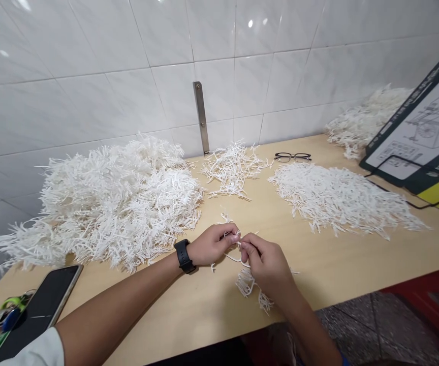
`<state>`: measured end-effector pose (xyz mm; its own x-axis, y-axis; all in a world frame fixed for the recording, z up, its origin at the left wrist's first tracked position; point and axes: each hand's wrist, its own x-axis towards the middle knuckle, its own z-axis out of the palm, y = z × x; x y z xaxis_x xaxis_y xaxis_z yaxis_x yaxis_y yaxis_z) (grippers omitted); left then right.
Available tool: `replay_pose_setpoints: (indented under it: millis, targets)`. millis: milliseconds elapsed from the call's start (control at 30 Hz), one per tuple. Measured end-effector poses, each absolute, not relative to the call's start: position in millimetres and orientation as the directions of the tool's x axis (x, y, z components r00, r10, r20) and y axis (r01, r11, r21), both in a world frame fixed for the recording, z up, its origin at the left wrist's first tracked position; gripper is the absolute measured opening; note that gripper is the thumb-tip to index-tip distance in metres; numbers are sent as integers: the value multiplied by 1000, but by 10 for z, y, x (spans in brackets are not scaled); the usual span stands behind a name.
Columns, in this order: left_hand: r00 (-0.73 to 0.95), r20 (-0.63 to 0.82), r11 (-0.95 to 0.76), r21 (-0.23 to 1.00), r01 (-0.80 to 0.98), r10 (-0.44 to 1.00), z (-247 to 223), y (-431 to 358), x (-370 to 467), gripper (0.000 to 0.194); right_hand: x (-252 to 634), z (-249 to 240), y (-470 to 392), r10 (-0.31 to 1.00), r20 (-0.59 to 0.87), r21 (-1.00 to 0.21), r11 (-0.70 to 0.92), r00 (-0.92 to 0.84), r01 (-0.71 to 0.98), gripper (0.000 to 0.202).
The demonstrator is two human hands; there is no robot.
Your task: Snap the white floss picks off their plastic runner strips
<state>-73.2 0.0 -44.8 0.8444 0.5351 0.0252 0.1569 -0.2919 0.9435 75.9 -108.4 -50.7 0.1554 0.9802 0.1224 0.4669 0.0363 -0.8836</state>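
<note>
My left hand [216,243], with a black band on its wrist, pinches thin white strands between thumb and fingers over the table. Close against it on the right, my right hand [263,256] is closed on the same white strands. A loose strand [232,258] curves down between the two hands. Under my right hand lies a small tangle of white strands [245,282], partly covered by it. Beyond the hands sits a small loose pile [234,169]. A large heap [124,198] of bunched strands is at the left, and a flatter pile [341,198] at the right.
Glasses [292,156] lie near the tiled wall. A phone [50,297] and keys [0,320] are at the front left. At the right, a printed box [425,132] leans in front of another white pile [368,117]. A metal bracket [201,117] stands against the wall.
</note>
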Motion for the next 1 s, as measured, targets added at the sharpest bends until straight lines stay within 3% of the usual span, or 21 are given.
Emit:
replay_pose_setpoints:
  millis: [267, 367, 467, 567, 633, 733, 833, 900, 1000]
  targets:
    - [902, -45, -87, 992, 90, 429, -437, 56, -755, 42, 809, -513, -1090, 997, 52, -964, 36, 54, 262, 24]
    - [905, -21, -5, 1000, 26, 425, -426, 89, -757, 42, 826, -460, -1162, 989, 146, -962, 137, 25, 236, 26]
    - [855, 39, 86, 992, -98, 517, -442, 128, -748, 41, 958, -335, -1300, 950, 299, -940, 279, 85, 195, 27]
    - [836, 48, 106, 986, -125, 546, -466, 139, -732, 40, 1229, -234, -1370, 846, 384, -907, 270, 369, 324, 23]
    - [833, 29, 105, 989, -105, 552, -472, 132, -727, 41, 1447, -246, -1337, 754, 394, -863, 109, 525, 493, 19]
    - [821, -29, 92, 995, -29, 570, -461, 125, -730, 42, 1691, -380, -1231, 693, 425, -693, -165, 582, 702, 38]
    - [801, -54, 35, 999, 41, 596, -439, 125, -733, 41, 1656, -501, -1171, 695, 468, -601, -204, 546, 773, 49]
    - [795, -52, 0, 998, 65, 604, -432, 116, -730, 39, 1462, -502, -1169, 753, 418, -666, -126, 509, 735, 40]
    - [794, -35, -60, 994, 90, 607, -446, 82, -723, 35, 1075, -417, -1166, 933, 169, -814, -50, 319, 579, 35]
